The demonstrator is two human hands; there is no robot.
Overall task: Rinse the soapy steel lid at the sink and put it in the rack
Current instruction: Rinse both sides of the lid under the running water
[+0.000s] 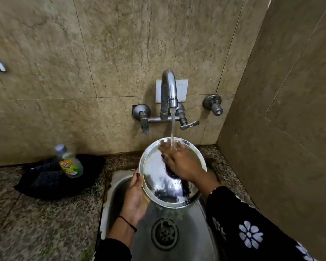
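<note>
Gripped round shiny steel lid (164,178) by its rim with left hand (135,196); rubbed its face under running water (172,129) with flat, open right hand (179,161).

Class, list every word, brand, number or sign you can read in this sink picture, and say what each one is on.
"Vim": red logo on the label of the dish soap bottle, blurred, so a likely reading.
Smaller print on that label: too blurred to read.
Marking on the right tap handle: too small to read.
Nothing else bears text.
</note>
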